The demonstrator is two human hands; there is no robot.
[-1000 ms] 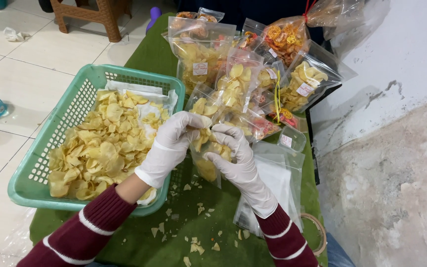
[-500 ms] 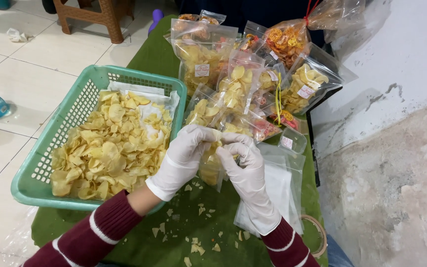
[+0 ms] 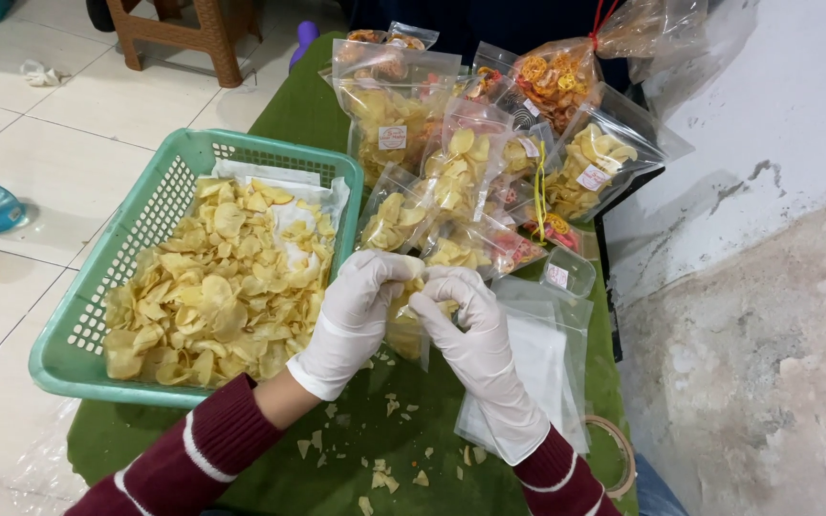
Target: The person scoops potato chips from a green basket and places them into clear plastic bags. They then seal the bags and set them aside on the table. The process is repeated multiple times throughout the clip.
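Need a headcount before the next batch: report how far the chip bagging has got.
Done: filled bags piled behind. In hand: left hand and right hand pinch a small bag of chips. Left: green basket holds many loose chips; empty bags wait.

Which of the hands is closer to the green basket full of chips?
Left. The left hand sits right beside the green basket, near its right rim. The right hand is farther away, on the far side of the small bag both hands hold.
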